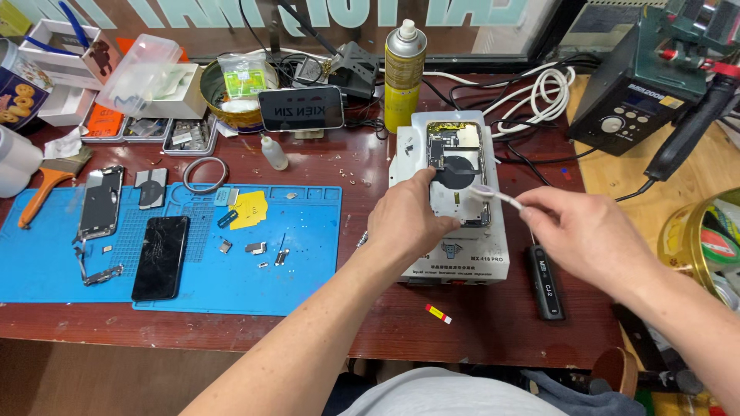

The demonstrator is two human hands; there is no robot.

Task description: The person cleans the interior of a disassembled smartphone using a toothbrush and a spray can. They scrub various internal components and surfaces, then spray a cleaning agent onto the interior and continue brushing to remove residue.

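Bright, even indoor light falls from above, and colours read clean. Shadows are soft and short: a faint one lies under the left hand (pixel 408 223) on the white heating pad (pixel 451 231), another beside the right hand (pixel 590 235). The red-brown table (pixel 478 323) shows a mild sheen, and the yellow spray can (pixel 405 73) carries a thin glare stripe. Focus is sharp at centre; the wide lens bends the far corners, and the nearest forearms look slightly soft

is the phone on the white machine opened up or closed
Opened up: the phone lies back-off on the white machine, its circuit board and black round coil exposed.
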